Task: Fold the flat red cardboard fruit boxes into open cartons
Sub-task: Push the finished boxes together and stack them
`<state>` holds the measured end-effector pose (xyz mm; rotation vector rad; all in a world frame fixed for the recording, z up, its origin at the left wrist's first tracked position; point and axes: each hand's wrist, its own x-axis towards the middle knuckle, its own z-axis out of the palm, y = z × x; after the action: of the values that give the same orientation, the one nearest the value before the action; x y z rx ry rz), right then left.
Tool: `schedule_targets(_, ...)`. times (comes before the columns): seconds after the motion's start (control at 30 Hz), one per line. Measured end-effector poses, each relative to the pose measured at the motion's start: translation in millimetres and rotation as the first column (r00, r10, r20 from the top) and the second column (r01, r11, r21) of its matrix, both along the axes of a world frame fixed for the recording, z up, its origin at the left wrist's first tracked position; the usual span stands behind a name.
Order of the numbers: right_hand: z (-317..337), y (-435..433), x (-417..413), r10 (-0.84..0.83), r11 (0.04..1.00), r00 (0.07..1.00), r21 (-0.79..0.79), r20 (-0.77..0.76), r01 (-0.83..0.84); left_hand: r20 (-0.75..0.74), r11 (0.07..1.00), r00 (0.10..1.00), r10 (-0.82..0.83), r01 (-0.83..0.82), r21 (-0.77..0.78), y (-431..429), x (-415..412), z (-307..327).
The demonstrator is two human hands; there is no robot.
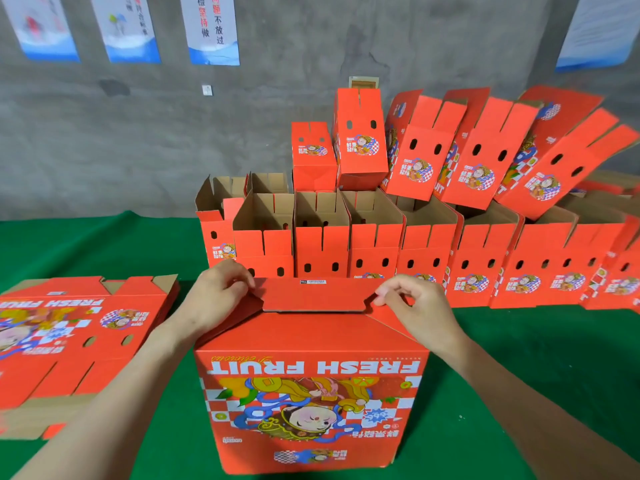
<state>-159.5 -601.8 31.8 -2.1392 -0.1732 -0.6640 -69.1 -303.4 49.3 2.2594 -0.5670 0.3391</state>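
Observation:
A red "FRESH FRUIT" carton (pixel 311 403) stands upside down in front of me on the green table, its print inverted. On its upper face the bottom flaps are folded in, with the far tongue flap (pixel 313 294) lying over the others. My left hand (pixel 216 297) pinches the left corner of that flap with curled fingers. My right hand (pixel 412 304) pinches its right corner the same way. A stack of flat red boxes (pixel 76 334) lies to the left of the carton.
Rows of folded open cartons (pixel 374 251) stand at the back of the green table (pixel 519 355), with more cartons (pixel 485 157) piled tilted on top. A grey wall with posters (pixel 211 29) is behind.

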Motion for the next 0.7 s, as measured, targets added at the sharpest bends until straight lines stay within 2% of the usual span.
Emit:
schedule_targets(0.1,3.5,0.8,-0.2,0.013,0.998,1.000,-0.065,0.007,-0.012,-0.077,0.994,0.997,0.031,-0.023,0.103,-4.3,0.8,2.0)
schedule_targets(0.17,7.2,0.7,5.6,-0.016,0.988,0.998,-0.156,-0.055,0.007,-0.127,0.978,0.991,0.041,-0.014,0.210,-6.1,2.6,1.3)
schedule_targets(0.23,12.4,-0.9,12.4,-0.024,0.974,0.968,-0.224,-0.252,-0.034,-0.185,0.968,0.982,0.046,0.002,0.252,-8.0,2.6,3.9)
schedule_targets(0.3,19.5,0.3,19.6,0.009,0.970,0.889,-0.212,-0.458,-0.119,-0.249,0.958,0.966,0.061,0.013,0.285,-9.2,2.7,6.2)
schedule_targets(0.37,23.5,2.8,27.3,-0.006,0.957,0.842,-0.246,-0.540,-0.151,-0.284,0.942,0.955,0.091,0.010,0.336,-11.4,4.5,7.6)
schedule_targets(0.53,23.6,12.6,37.6,-0.159,0.917,0.809,-0.388,-0.567,-0.092,-0.228,0.870,0.957,0.181,-0.047,0.491,-18.7,8.2,9.5)
schedule_targets(0.7,16.7,18.6,33.6,-0.245,0.869,0.833,-0.493,-0.497,-0.039,-0.186,0.847,0.957,0.224,-0.097,0.522,-23.4,5.5,6.6)
